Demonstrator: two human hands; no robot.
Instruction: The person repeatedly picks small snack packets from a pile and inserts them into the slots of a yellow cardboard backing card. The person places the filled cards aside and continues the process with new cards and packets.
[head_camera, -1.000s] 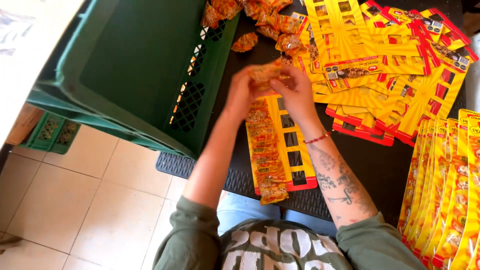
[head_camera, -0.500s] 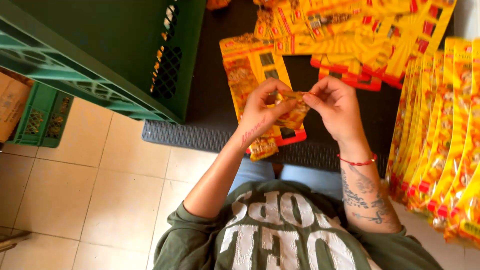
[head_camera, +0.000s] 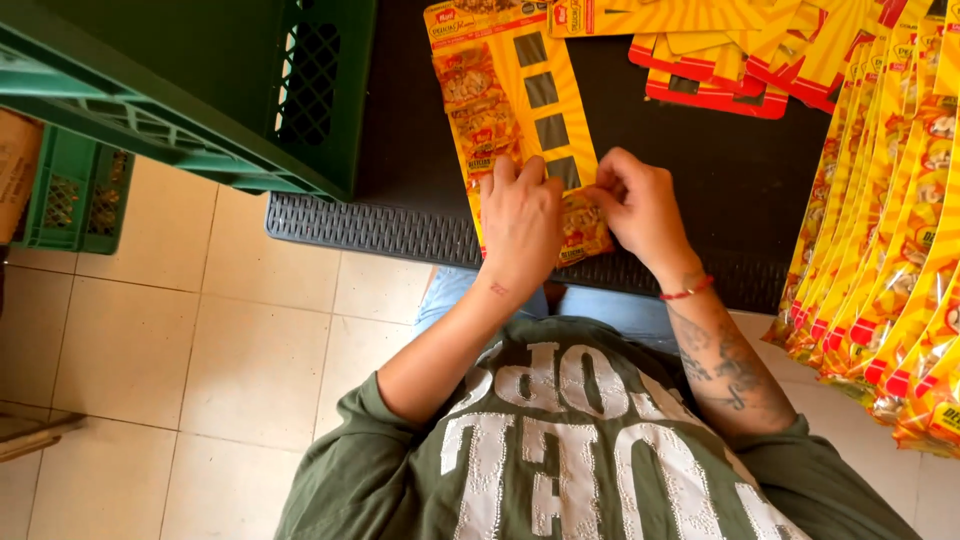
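Together, left hand (head_camera: 522, 222) and right hand (head_camera: 640, 207) pinch a snack packet (head_camera: 583, 228) against the yellow card (head_camera: 515, 90), fingers closed on it

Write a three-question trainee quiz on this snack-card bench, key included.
1. True or false: both hands touch the small snack packet at the near end of the yellow display card.
2. The green crate lies to which side of that card: left or right?
3. What lies fanned along the right edge? A) filled card strips B) bottles C) tools

Key: 1 true; 2 left; 3 A
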